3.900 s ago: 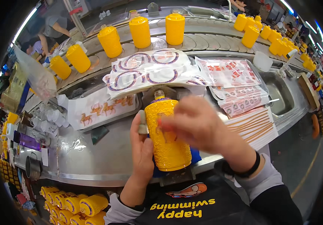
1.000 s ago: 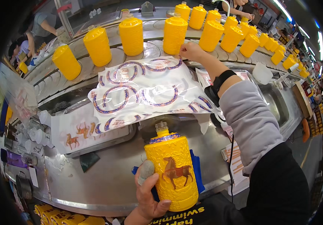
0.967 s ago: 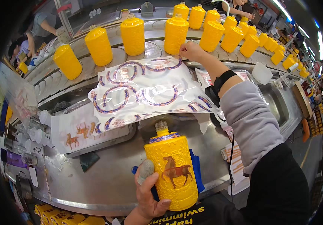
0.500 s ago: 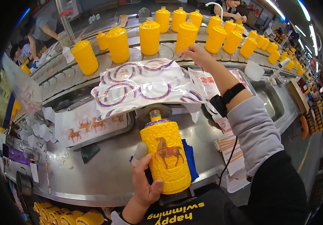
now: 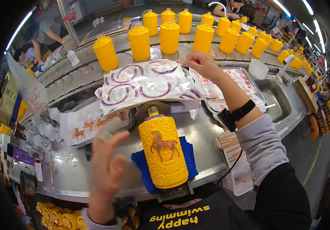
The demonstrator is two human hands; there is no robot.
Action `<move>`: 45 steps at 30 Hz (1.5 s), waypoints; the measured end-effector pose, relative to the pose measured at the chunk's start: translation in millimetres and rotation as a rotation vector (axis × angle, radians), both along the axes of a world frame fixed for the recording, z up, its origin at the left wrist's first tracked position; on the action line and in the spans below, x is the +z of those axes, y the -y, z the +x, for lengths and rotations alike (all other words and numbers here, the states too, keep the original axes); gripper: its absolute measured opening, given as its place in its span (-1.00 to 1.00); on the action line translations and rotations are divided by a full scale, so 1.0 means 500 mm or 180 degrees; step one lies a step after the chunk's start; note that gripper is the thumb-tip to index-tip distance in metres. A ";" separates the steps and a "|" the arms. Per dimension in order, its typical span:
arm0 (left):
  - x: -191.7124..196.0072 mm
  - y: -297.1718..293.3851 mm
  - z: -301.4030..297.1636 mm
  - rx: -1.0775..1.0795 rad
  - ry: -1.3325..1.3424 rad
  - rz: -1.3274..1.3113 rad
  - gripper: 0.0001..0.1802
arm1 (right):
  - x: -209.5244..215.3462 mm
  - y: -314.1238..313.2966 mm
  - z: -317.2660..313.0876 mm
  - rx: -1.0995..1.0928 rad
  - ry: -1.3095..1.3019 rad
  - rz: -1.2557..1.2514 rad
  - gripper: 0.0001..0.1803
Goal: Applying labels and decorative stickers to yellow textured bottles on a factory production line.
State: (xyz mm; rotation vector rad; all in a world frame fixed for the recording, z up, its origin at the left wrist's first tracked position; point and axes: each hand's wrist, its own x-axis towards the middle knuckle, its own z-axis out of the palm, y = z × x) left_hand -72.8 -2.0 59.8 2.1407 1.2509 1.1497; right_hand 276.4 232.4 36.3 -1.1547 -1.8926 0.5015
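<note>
A yellow embossed bottle [image 5: 163, 153] with a brown horse decal and a patterned shoulder band lies tilted back on a blue cloth [image 5: 191, 157], its clear neck pointing away. My left hand [image 5: 109, 168], smeared by motion, is off the bottle at its left. A grey pad [image 5: 110, 129] is at its fingertips. My right hand [image 5: 203, 65] reaches past the decal sheets [image 5: 134, 82], which carry curved blue-and-red bands. Its fingers are pinched at a small patterned decal [image 5: 182, 63], partly hidden, by the sheets' far right corner.
Yellow bottles [image 5: 139, 42] line the curved conveyor [image 5: 69, 78] behind. Horse decal sheets [image 5: 78, 124] are on a tray at left, near plastic cups [image 5: 42, 132]. At right are a sink [image 5: 278, 101], a white bowl [image 5: 258, 69] and a black cable [image 5: 232, 166]. Other people work beyond the conveyor.
My left hand has let go of the bottle and moved left with the grey pad. My right hand has come slightly nearer, down to the sheets' corner. The conveyor bottles have shifted right.
</note>
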 end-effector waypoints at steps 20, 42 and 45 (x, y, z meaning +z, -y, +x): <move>0.022 -0.535 0.153 -0.0840 -0.3789 -0.0965 -0.20 | -0.005 -0.140 0.013 -0.0378 0.0996 -0.0669 -0.80; -0.011 -0.490 0.071 -0.0471 -0.4137 -0.0222 -0.34 | 0.007 -0.093 0.070 -0.0450 0.0186 -0.0507 -0.76; 0.064 -0.428 0.047 -0.0161 -0.3644 0.0466 -0.44 | 0.087 0.018 0.030 -0.0248 0.0599 -0.0615 -0.82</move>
